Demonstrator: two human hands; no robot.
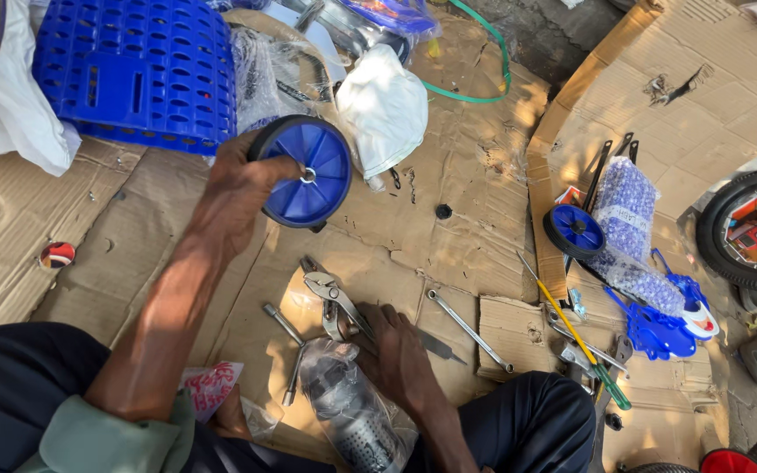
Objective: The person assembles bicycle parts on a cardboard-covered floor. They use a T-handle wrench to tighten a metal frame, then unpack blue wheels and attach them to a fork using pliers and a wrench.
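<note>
The left hand (237, 180) holds a small blue wheel (305, 172) with a black tyre up off the cardboard (449, 245) that covers the floor; its fingers are curled around the wheel's near edge, thumb close to the metal hub. The wheel hangs just in front of a blue plastic basket (137, 70), which lies tipped over (what it holds cannot be seen).

The right hand (396, 350) rests low on the cardboard, fingers bent down onto the tools there. Whether it grips anything is hard to tell. Pliers (330, 293) lie touching its fingertips, a spanner (468, 328) lies just to its right, and a cross-shaped wrench (291, 350) lies to its left. A clear plastic bag (352, 412) with a dark perforated metal part inside lies against the wrist, between the person's knees.

Beyond the basket, a white bag (385, 105) sits bunched up, its contents hidden, beside a clear bag (265, 74) holding dark metal parts.

Well apart to the right, a second blue wheel (574, 231) stands on a cardboard flap against a clear bag (626, 223) stuffed with blue-and-white material. Blue plastic parts (668, 315) lie beside it, and a screwdriver (584, 346) with a yellow shaft and green handle lies nearer the knee. A larger bicycle wheel (746, 229) shows at the right edge.
</note>
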